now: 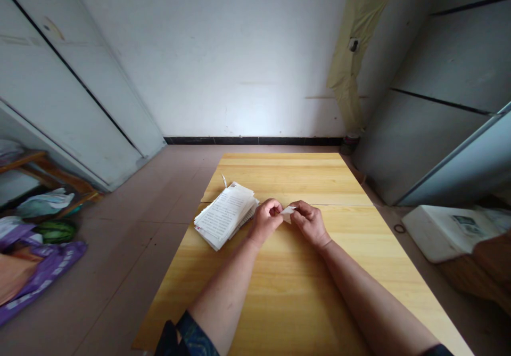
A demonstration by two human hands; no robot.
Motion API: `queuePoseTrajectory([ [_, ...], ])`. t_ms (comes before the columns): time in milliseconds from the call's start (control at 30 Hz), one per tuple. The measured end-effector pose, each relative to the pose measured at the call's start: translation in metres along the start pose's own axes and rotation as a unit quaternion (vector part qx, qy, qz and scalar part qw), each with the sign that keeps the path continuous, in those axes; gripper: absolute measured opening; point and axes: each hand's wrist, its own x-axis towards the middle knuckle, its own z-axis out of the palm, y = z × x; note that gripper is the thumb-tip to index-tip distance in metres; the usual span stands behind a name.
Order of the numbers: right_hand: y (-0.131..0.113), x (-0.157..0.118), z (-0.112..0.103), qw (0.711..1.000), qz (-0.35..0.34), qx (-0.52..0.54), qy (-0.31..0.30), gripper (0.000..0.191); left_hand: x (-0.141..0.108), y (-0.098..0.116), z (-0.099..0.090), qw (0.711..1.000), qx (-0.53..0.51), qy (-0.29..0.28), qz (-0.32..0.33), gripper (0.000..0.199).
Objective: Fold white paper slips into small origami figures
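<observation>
Between my two hands is a small piece of white paper (287, 214), its shape partly covered by the fingers. My left hand (268, 220) pinches its left edge between thumb and fingers. On the other side, my right hand (308, 222) grips the paper with thumb and curled fingers. Both hands are just above or resting on the wooden table (303, 292); which of these I cannot tell. Left of my left hand lies a loose stack of printed sheets (224, 215), its edges uneven. A thin paper strip (224, 180) sticks up at the stack's far corner.
A white wall (239, 52) stands beyond the table's far edge. On the right floor are a white box (443, 233) and a grey cabinet (431, 90). A watermelon (56, 231) and a purple bag (59, 260) lie on the left floor by a wooden rack (59, 172).
</observation>
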Motion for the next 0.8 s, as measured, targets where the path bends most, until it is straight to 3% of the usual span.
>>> queuePoseTrajectory([
  [200,-0.011,0.002,-0.006,0.984,0.088,0.113,-0.103,0.020,0.001,0.006,-0.005,0.989,-0.118,-0.017,-0.089,0.007],
  [433,-0.008,0.004,-0.008,0.965,0.101,0.176,-0.164,0.026,-0.001,0.009,-0.006,0.974,-0.191,-0.025,-0.122,0.004],
  [667,-0.007,0.005,-0.007,0.962,0.115,0.193,-0.155,0.019,-0.003,0.007,-0.005,0.959,-0.241,-0.048,-0.142,0.009],
  [800,-0.004,0.006,-0.010,0.949,0.153,0.228,-0.155,0.016,-0.003,0.004,-0.006,0.925,-0.333,-0.090,-0.161,0.019],
])
